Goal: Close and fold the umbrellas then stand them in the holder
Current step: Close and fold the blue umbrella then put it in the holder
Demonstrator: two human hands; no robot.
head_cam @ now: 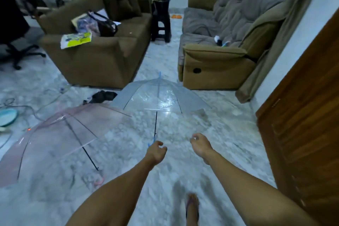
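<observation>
Two open see-through umbrellas lie on the marble floor. The clear umbrella with a blue tip and blue handle rests in the middle, its dark shaft pointing toward me. The pink umbrella lies at the left, its pink hooked handle near my left forearm. My left hand hovers right at the blue handle with fingers apart, holding nothing. To its right my right hand is also empty, its fingers loosely curled. A black bucket, possibly the holder, stands on a dark stool between the sofas.
A brown sofa with bags and papers stands at the left; a brown recliner at the right. A wooden door lines the right edge. Cables, dark cloth and a teal basin lie on the floor. My foot is below.
</observation>
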